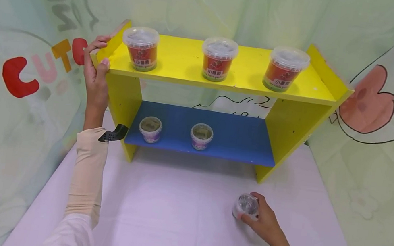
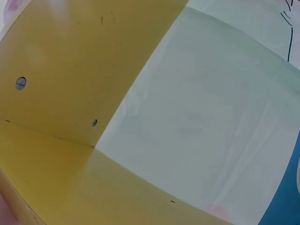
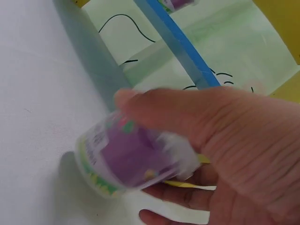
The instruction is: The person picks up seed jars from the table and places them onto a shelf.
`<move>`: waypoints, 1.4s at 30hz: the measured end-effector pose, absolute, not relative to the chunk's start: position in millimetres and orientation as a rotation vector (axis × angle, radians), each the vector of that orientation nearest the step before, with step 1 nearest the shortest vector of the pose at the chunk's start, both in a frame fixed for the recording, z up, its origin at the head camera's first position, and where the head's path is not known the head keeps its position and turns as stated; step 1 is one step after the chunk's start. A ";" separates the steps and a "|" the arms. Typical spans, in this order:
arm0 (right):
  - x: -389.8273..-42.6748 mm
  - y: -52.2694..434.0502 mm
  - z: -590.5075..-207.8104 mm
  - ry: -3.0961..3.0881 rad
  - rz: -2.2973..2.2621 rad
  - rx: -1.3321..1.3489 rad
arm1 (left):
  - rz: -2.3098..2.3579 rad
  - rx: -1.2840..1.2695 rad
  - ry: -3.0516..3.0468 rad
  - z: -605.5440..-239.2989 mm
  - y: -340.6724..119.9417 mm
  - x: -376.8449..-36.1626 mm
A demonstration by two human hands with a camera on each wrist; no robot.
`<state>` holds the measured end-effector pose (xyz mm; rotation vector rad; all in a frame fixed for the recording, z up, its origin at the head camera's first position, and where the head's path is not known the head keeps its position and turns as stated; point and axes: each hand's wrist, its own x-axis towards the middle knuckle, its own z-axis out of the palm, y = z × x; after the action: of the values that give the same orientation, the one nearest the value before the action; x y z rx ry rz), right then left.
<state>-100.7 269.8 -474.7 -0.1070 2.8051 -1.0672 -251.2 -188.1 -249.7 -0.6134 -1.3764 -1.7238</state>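
My left hand (image 1: 96, 81) grips the upper left side of the yellow shelf (image 1: 179, 56), thumb at the front edge and fingers over the outer side. In the left wrist view the shelf's underside and side panel (image 2: 79, 61) fill much of the frame. Low at the right front, my right hand (image 1: 264, 222) holds a small clear plastic cup (image 1: 247, 206) between thumb and fingers, close over the white cloth. Its purple label (image 3: 136, 154) shows, blurred, in the right wrist view, where the cup is tilted.
Three lidded tubs with red labels, a left one (image 1: 141, 49), a middle one (image 1: 219, 58) and a right one (image 1: 285, 70), stand on the top board. Two small cups (image 1: 150, 129) (image 1: 201, 136) sit on the blue lower board (image 1: 239, 138). Printed curtains hang behind.
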 end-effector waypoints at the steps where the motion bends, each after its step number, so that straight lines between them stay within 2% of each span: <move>1: -100.7 269.8 -474.2 2.815 -1.092 -0.095 | -1.725 -0.614 -1.377 -249.3 -187.9 -251.0; 12: -102.7 269.7 -467.5 2.951 -1.419 -0.093 | -1.737 -0.626 -1.371 -250.1 -188.1 -251.0; 24: -104.8 266.5 -458.3 2.574 -1.997 0.038 | -1.765 -0.658 -1.332 -249.6 -187.6 -252.6; 42: -111.3 269.9 -445.8 2.370 -2.263 0.166 | -1.715 -0.651 -1.361 -250.2 -187.6 -252.4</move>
<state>-111.3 269.9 -445.8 0.1664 2.3703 -2.2631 -252.4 -187.6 -250.2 -0.6508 -1.3609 -1.7154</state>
